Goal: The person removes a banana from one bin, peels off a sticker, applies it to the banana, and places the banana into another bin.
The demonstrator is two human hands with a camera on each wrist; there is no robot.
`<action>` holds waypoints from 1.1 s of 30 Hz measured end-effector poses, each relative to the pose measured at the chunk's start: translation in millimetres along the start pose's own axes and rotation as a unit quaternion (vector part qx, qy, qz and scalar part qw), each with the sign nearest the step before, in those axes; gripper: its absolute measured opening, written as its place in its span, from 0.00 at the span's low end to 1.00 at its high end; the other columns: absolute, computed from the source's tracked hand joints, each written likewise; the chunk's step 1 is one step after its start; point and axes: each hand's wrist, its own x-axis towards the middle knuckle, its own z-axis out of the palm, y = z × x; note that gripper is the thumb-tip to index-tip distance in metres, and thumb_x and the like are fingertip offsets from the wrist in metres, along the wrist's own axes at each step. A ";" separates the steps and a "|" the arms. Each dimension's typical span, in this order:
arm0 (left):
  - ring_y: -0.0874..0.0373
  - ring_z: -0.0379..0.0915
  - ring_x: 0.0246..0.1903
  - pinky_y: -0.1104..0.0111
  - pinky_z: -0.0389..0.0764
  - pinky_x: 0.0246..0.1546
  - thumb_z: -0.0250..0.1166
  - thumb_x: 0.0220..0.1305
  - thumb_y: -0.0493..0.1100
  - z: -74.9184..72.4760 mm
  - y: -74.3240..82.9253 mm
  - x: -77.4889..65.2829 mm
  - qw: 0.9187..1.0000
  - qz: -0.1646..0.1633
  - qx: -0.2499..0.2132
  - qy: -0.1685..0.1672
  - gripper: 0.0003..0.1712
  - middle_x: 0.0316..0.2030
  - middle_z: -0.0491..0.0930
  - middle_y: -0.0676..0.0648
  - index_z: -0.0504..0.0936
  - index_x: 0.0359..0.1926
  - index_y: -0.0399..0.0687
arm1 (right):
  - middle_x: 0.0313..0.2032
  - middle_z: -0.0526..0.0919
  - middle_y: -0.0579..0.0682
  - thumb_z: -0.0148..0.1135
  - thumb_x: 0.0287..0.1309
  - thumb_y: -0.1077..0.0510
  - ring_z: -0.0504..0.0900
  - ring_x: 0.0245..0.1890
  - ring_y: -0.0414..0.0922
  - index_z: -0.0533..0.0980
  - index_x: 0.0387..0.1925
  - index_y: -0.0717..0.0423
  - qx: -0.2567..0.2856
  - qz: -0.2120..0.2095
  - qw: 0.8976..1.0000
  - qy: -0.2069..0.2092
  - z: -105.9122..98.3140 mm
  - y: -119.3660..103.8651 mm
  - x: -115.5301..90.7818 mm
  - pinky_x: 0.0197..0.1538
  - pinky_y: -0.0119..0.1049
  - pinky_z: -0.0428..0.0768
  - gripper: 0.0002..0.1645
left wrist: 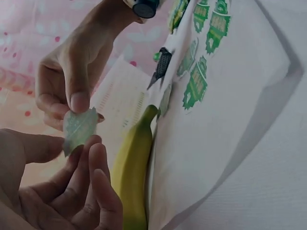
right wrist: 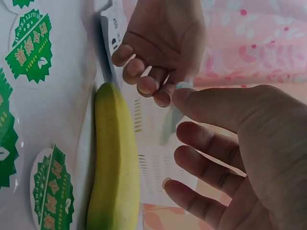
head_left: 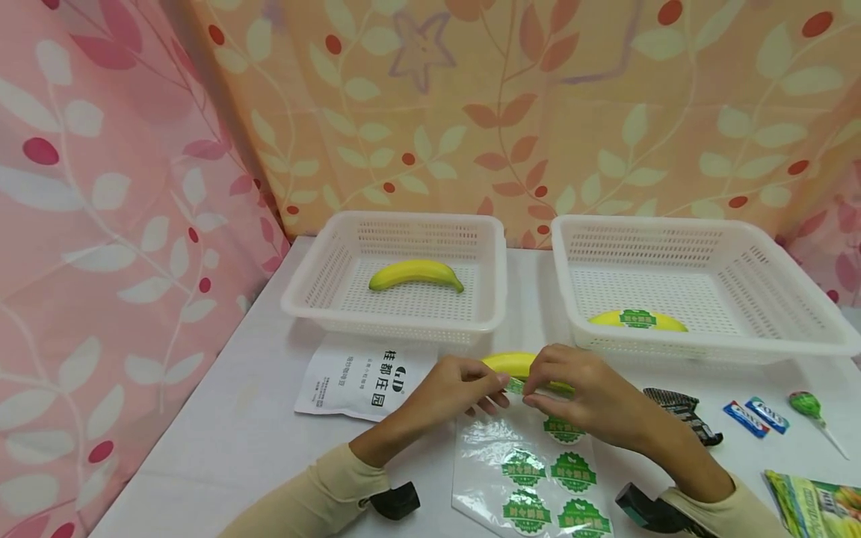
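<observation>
One green sticker (left wrist: 79, 125), pinched by both our left hand (head_left: 452, 388) and our right hand (head_left: 587, 390), held near the nearest banana (head_left: 507, 362); we do best gripping only its edges, keeping it unfolded and any tacky side untouched.

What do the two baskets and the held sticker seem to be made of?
Left basket and right basket: likely white plastic, softly glossy, with smooth rims and regular holes. Sticker: perhaps paper or plastic film; it looks thin, finish unclear.
</observation>
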 end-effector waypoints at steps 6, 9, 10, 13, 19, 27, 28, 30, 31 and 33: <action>0.52 0.88 0.35 0.69 0.82 0.33 0.69 0.73 0.48 1.2 -5.7 1.0 0.998 0.037 0.042 0.038 0.10 0.35 0.91 0.46 0.90 0.40 0.48 | 0.39 0.81 0.34 0.80 0.58 0.58 0.81 0.39 0.36 0.84 0.48 0.43 -0.017 0.083 0.996 -0.017 3.2 0.5 -0.5 0.42 0.34 0.85 0.18; 0.54 0.87 0.35 0.71 0.80 0.32 0.69 0.74 0.49 1.4 -7.0 1.5 0.995 0.058 0.066 0.053 0.09 0.36 0.91 0.48 0.91 0.41 0.50 | 0.40 0.80 0.34 0.76 0.64 0.54 0.79 0.38 0.35 0.82 0.55 0.47 -0.019 0.144 0.989 -0.011 2.5 2.1 -0.4 0.41 0.33 0.84 0.19; 0.55 0.87 0.35 0.71 0.80 0.33 0.69 0.74 0.49 1.5 -7.2 1.8 0.994 0.064 0.072 0.056 0.10 0.36 0.91 0.49 0.91 0.42 0.51 | 0.40 0.80 0.34 0.75 0.66 0.54 0.79 0.38 0.34 0.82 0.54 0.47 -0.016 0.156 0.988 -0.008 2.4 3.1 -0.4 0.41 0.32 0.84 0.17; 0.60 0.86 0.38 0.71 0.81 0.37 0.69 0.74 0.49 2.0 -8.3 2.8 0.990 0.081 0.096 0.067 0.09 0.39 0.91 0.51 0.91 0.44 0.51 | 0.39 0.80 0.35 0.73 0.67 0.57 0.79 0.37 0.33 0.83 0.45 0.45 -0.001 0.158 0.987 -0.005 1.8 6.4 -0.6 0.40 0.32 0.83 0.07; 0.59 0.82 0.51 0.67 0.81 0.52 0.74 0.70 0.48 5.5 -9.0 5.9 0.950 0.150 0.252 0.103 0.19 0.54 0.89 0.50 0.88 0.57 0.46 | 0.39 0.81 0.35 0.73 0.66 0.60 0.80 0.40 0.35 0.82 0.36 0.42 -0.008 0.178 0.984 -0.002 1.4 13.7 -1.1 0.43 0.35 0.84 0.08; 0.49 0.71 0.70 0.56 0.74 0.69 0.75 0.68 0.51 10.3 -7.0 12.0 0.908 0.194 0.362 0.082 0.35 0.69 0.78 0.43 0.77 0.71 0.44 | 0.43 0.81 0.40 0.73 0.66 0.59 0.79 0.47 0.43 0.84 0.36 0.44 -0.028 0.220 0.975 -0.002 0.7 19.7 -2.2 0.47 0.43 0.84 0.06; 0.49 0.71 0.71 0.55 0.73 0.71 0.75 0.68 0.52 10.8 -6.9 14.2 0.907 0.187 0.371 0.074 0.36 0.70 0.77 0.44 0.76 0.72 0.44 | 0.43 0.82 0.40 0.73 0.66 0.59 0.80 0.46 0.42 0.84 0.36 0.44 -0.026 0.221 0.975 -0.002 0.8 20.3 -2.5 0.46 0.41 0.84 0.05; 0.51 0.71 0.70 0.56 0.72 0.71 0.73 0.70 0.54 12.0 -6.1 18.5 0.904 0.166 0.390 0.060 0.38 0.70 0.77 0.46 0.73 0.74 0.46 | 0.43 0.82 0.40 0.73 0.66 0.58 0.81 0.45 0.42 0.84 0.36 0.44 -0.024 0.221 0.975 -0.002 1.0 21.4 -3.1 0.44 0.38 0.83 0.05; 0.53 0.72 0.69 0.57 0.73 0.70 0.72 0.70 0.55 12.5 -5.7 20.8 0.903 0.154 0.397 0.054 0.39 0.69 0.77 0.48 0.72 0.75 0.46 | 0.43 0.82 0.41 0.73 0.67 0.58 0.81 0.45 0.41 0.84 0.36 0.45 -0.022 0.222 0.975 -0.002 1.2 22.0 -3.3 0.43 0.36 0.82 0.05; 0.55 0.75 0.65 0.59 0.75 0.66 0.71 0.71 0.57 13.8 -4.5 25.1 0.904 0.133 0.403 0.043 0.39 0.68 0.79 0.49 0.72 0.76 0.47 | 0.43 0.82 0.41 0.72 0.67 0.59 0.82 0.44 0.41 0.84 0.36 0.47 -0.019 0.221 0.975 -0.003 1.8 22.8 -3.4 0.41 0.34 0.81 0.04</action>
